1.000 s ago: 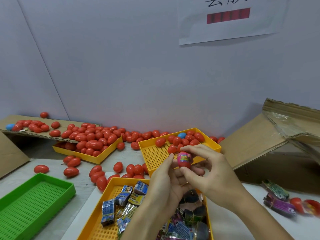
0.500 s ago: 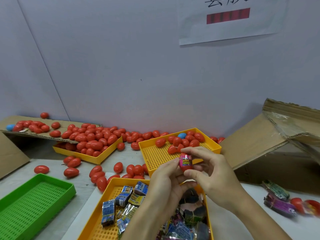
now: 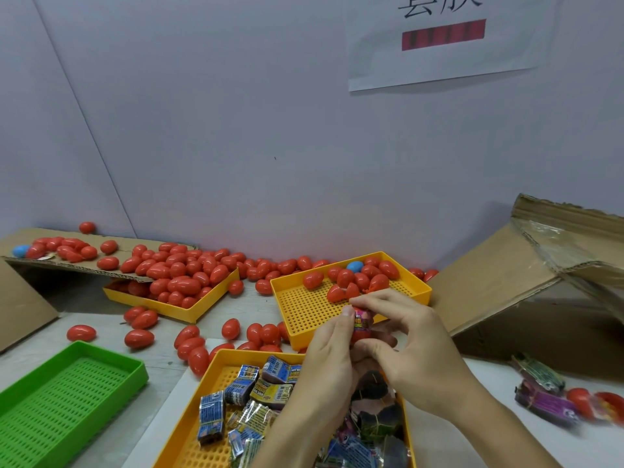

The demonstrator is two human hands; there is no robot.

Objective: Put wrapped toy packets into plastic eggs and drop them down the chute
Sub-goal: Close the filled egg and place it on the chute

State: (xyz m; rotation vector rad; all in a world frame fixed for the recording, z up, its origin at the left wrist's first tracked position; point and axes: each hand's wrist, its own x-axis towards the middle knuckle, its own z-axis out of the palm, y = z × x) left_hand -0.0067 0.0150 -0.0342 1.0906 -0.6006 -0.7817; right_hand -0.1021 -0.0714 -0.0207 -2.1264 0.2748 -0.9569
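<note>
Both hands meet above the near yellow tray [image 3: 216, 376] of wrapped toy packets [image 3: 243, 393]. Between them is a red plastic egg half [image 3: 359, 336] with a pink wrapped packet [image 3: 363, 319] sticking out of its top. My left hand [image 3: 329, 363] holds the egg from the left, thumb up beside the packet. My right hand [image 3: 410, 346] pinches the packet's top with finger and thumb. A second yellow tray [image 3: 304, 315] behind the hands holds several red eggs [image 3: 344, 276] and a blue one [image 3: 354, 266].
A green tray [image 3: 67, 393] lies at the near left. A third yellow tray [image 3: 189, 310] and a cardboard sheet [image 3: 111, 268] at the left carry many red eggs; more lie loose on the table. A cardboard box [image 3: 506, 282] stands at the right, with packets [image 3: 543, 400] near it.
The hands have sunk slightly toward the near tray, and the pink packet sits deeper in the red egg half. Nothing else on the table has moved.
</note>
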